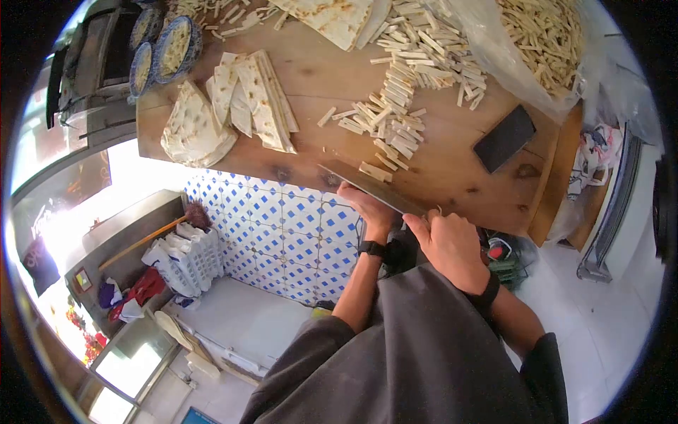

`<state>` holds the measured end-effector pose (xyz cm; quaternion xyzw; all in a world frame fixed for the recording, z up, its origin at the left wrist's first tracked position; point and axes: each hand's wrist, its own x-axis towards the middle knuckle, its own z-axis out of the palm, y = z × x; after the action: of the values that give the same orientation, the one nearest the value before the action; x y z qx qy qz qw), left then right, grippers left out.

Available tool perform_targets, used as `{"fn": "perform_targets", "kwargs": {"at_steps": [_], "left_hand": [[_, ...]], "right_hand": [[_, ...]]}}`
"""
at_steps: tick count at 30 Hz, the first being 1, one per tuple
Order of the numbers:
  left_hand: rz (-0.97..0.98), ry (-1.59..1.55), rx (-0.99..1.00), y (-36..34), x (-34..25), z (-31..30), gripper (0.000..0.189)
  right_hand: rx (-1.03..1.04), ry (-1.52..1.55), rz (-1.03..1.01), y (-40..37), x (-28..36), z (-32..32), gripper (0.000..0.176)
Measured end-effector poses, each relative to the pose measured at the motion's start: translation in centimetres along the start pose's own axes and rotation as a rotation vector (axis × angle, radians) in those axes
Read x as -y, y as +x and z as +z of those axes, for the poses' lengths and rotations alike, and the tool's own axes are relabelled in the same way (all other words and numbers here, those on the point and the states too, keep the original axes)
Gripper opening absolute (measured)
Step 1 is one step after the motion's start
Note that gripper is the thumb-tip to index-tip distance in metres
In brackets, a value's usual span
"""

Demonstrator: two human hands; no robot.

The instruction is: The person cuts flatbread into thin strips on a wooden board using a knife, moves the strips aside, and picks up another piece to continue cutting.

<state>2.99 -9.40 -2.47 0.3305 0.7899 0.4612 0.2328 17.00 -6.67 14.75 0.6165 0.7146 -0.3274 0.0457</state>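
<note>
My right hand [452, 244] is closed around the handle end of a broad knife [374, 187], its blade slanting up to the left along the table's front edge. My left hand [369, 208] is at the blade's far half, its bent fingers pressed against it and partly hidden. Just beyond the blade lie cut strips of flatbread [392, 134], several in neat rows and others loose. Folded flatbreads [258, 99] rest to the left, with another flatbread piece [194, 131] beside them. More flatbread [328, 18] is at the far edge.
A dark flat slab, perhaps a phone [505, 138], lies on the wooden table [325, 92] at right. A plastic bag of strips [544, 42] stands behind it. Blue patterned bowls [176, 49] are at the far left corner. White plastic bags [187, 258] hang below left.
</note>
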Motion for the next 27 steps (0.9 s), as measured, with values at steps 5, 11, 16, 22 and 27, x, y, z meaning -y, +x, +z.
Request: {"fn": "perform_targets", "kwargs": {"at_steps": [5, 11, 16, 22, 27], "left_hand": [[-0.055, -0.175, 0.025, -0.3, 1.2, 0.2, 0.040], [0.175, 0.178, -0.041, -1.1, 3.2, 0.5, 0.044], [0.204, 0.234, -0.041, -1.1, 1.1, 0.2, 0.041], [0.131, 0.159, -0.030, -1.0, 1.0, -0.5, 0.034], [-0.040, -0.032, 0.022, -0.7, 1.1, -1.2, 0.029]], "right_hand": [[0.017, -0.024, 0.003, 0.0, 0.2, -0.4, 0.066], [0.014, 0.005, -0.001, -0.1, 0.4, -0.6, 0.066], [0.041, -0.009, -0.010, -0.1, 0.4, -0.8, 0.066], [0.091, 0.023, 0.008, -0.3, 0.0, -0.7, 0.063], [0.060, 0.154, 0.016, -0.2, -1.6, 0.4, 0.060]]}}
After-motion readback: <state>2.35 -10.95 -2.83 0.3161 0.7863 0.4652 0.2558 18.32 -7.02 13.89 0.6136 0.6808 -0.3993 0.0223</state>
